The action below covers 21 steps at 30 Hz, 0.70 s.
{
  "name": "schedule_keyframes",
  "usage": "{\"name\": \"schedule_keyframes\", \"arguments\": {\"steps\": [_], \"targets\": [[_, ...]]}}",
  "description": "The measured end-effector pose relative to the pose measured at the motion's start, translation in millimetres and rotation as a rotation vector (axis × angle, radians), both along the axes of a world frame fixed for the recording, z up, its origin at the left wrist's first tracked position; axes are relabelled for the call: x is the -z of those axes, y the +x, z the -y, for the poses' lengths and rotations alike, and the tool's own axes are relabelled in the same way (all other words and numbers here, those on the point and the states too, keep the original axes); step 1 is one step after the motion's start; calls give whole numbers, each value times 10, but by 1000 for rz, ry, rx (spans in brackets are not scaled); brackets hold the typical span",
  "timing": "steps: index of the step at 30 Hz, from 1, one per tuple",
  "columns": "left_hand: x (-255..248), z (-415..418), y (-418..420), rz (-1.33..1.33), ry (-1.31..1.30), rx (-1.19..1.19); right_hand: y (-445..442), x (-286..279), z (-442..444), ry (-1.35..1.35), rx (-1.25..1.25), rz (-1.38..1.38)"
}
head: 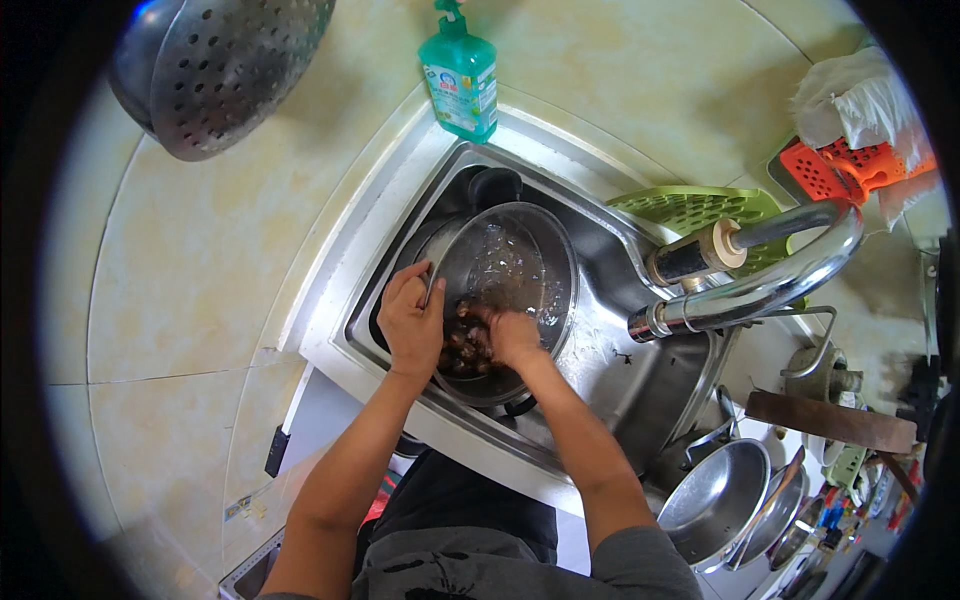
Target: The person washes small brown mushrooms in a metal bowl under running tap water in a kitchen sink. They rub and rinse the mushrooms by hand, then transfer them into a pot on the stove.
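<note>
A metal basin (564, 247) of water stands tilted in the stainless steel sink (600, 315), partly over a dark-handled pot (495, 187). My left hand (414, 319) grips the basin's left rim, thumb inside and fingers outside. My right hand (514, 337) is in the basin, its blurred fingers down in the water at a heap of small dark brown pieces (465, 349) whose kind I cannot tell. Whether those fingers close on any of them is hidden. The water's surface is rippled and bubbly.
A chrome faucet (765, 292) reaches over the sink's right side. Behind it lean a green perforated rack (690, 206) and an orange grater (817, 176). A green pump bottle (459, 82) stands at the back corner. Metal bowls (716, 491) sit at right; a perforated metal vessel (232, 67) is upper left.
</note>
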<state>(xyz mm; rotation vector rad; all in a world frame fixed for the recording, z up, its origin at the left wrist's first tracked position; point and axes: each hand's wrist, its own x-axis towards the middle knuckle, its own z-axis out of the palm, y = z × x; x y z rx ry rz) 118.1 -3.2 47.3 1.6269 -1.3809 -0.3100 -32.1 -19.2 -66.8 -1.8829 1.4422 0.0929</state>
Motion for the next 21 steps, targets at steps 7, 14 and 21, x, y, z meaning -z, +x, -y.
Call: {"name": "schedule_keyframes", "arguments": {"steps": [7,14,21], "targets": [[-4,22,9,-5,16,23,-172,469,679,-484,104,291],[5,3,-29,-20,37,31,-153,845,173,101,298,553],[17,10,-105,38,-16,10,1,621,-170,229,421,720]]}}
